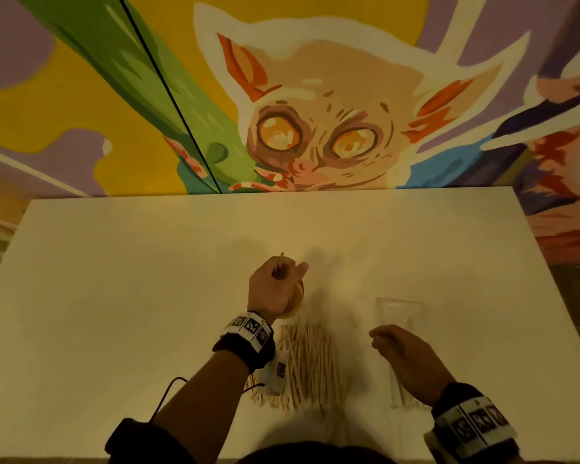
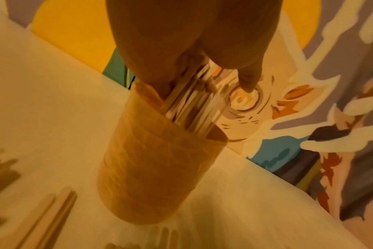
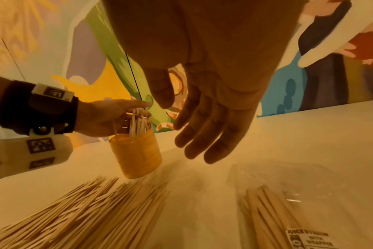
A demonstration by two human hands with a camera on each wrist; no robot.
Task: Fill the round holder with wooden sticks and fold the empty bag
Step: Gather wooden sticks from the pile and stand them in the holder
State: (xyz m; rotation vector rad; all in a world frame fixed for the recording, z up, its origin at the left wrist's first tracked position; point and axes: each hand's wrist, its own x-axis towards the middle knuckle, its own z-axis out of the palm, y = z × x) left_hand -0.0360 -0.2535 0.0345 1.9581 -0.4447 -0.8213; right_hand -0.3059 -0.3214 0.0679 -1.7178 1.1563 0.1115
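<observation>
An amber round holder (image 3: 136, 155) stands upright on the white table (image 1: 114, 279); in the head view my left hand (image 1: 277, 289) covers most of the holder (image 1: 297, 301). That hand grips a bundle of wooden sticks (image 3: 137, 123) whose lower ends are inside the holder (image 2: 151, 176). A loose pile of sticks (image 1: 310, 363) lies just in front of the holder. The clear plastic bag (image 1: 400, 319) lies to the right with a few sticks (image 3: 264, 212) in it. My right hand (image 1: 406, 356) hovers over the bag with relaxed fingers (image 3: 202, 134), holding nothing.
A painted mural wall (image 1: 315, 112) rises right behind the table's far edge. The bag carries a printed label (image 3: 309, 239) near its front end. The table's right edge (image 1: 549, 279) is close to the bag.
</observation>
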